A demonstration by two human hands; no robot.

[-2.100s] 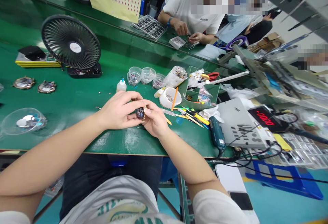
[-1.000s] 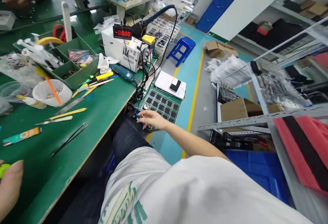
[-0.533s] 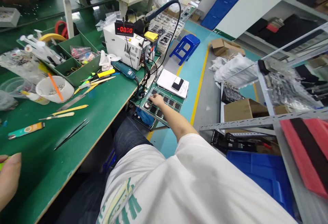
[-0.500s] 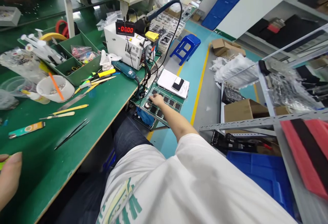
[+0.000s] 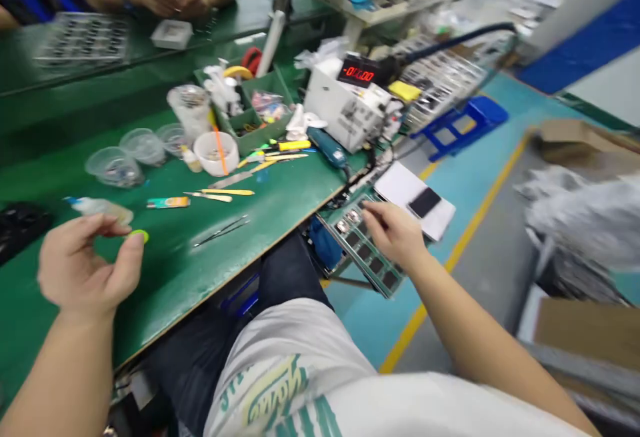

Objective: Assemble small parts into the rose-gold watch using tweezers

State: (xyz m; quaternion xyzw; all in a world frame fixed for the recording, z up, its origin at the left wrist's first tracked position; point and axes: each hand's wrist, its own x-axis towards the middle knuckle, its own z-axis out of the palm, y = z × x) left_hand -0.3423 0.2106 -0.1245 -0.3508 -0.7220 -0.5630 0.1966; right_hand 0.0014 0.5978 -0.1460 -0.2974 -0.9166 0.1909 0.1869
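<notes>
My left hand [image 5: 90, 264] is raised over the green table, thumb and fingers pinching a small yellow-green piece [image 5: 144, 235], mostly hidden. A squeeze bottle with a blue tip [image 5: 103, 209] lies just beyond those fingers. Off the table's right edge, my right hand [image 5: 397, 234] hovers at a compartment tray [image 5: 361, 276], thumb and forefinger apart and nothing visible between them. Two shiny round parts [image 5: 343, 226] sit in the tray's left end beside the fingertips; dark squares fill other compartments. Black tweezers [image 5: 220, 231] lie between my hands on the table.
Knives [image 5: 227, 192], a lighter-like tube [image 5: 169, 202], a white cup [image 5: 216, 152] and a green divided box [image 5: 250, 117] stand beyond the tweezers. A white power unit [image 5: 333, 107] and cables border the tray. A notebook bears a phone [image 5: 424, 202]. Another person's hands [image 5: 175, 0] work opposite.
The view has swung left, bringing my whole left hand into sight. My right hand's fingers have parted a little at the tray, and a second shiny part shows there.
</notes>
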